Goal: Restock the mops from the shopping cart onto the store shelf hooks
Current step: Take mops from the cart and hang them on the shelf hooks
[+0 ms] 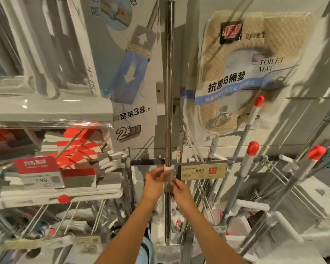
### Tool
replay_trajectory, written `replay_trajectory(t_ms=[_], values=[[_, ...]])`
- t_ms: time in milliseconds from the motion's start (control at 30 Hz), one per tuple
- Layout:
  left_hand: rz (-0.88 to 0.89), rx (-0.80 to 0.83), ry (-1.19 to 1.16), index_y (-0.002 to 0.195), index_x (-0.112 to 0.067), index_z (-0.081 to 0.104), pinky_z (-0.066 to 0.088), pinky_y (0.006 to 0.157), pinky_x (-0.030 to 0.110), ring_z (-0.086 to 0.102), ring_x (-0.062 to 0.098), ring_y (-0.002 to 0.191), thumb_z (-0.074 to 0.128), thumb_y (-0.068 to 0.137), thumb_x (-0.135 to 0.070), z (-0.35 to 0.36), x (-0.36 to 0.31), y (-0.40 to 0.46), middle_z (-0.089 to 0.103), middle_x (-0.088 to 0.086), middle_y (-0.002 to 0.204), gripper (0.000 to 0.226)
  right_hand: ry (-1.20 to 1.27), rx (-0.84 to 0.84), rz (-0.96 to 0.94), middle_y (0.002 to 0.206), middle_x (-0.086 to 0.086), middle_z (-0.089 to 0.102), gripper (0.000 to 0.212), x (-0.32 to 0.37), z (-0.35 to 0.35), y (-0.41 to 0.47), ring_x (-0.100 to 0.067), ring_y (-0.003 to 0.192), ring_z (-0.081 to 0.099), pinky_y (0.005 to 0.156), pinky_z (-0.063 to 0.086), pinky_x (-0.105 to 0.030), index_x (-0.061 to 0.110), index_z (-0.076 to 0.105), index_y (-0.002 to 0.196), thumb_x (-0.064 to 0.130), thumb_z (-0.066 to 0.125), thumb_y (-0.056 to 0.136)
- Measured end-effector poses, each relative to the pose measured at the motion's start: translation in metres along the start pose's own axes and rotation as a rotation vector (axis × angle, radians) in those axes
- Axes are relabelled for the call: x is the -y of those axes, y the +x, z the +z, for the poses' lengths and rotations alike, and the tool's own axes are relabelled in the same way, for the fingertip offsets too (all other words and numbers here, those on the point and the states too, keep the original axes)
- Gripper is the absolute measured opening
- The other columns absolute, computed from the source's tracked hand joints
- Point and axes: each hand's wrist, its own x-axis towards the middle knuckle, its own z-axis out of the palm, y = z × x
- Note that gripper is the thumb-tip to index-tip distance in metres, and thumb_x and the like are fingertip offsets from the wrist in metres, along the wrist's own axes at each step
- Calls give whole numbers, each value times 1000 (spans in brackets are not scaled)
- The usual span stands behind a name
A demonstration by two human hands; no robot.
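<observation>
Head view: both hands, left (154,178) and right (180,189), grip the upright mop pole (169,92) at its white collar (169,168); tilting risks snagging the price tag (203,170) or neighbouring red-capped handles (252,149).

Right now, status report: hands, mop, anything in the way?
Left hand and right hand both gripping the mop pole at its white collar. Pole upright, centred. Price tag close beside the hands; toilet mat hanging right.
</observation>
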Motion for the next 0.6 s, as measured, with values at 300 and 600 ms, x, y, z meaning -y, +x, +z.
replay_trajectory(t_ms=[300, 600], values=[[-49, -19, 80, 72, -15, 58, 40, 66, 4, 58, -13, 54, 63, 94, 3, 12, 14, 46, 58, -12, 60, 28, 13, -25, 104, 98, 5, 61, 18, -16, 2, 37, -5, 90, 58, 81, 46, -20, 24, 53, 110, 11, 41, 106], [40, -110, 37, 74, -10, 60, 45, 68, 15, 54, -7, 58, 70, 92, -10, 15, 14, 66, 54, 7, 73, 21, 21, 0, 259, 119, -21, 63, 29, -59, 11, 99, -29, 106, 58, 100, 48, -45, -3, 61, 122, 16, 55, 101]])
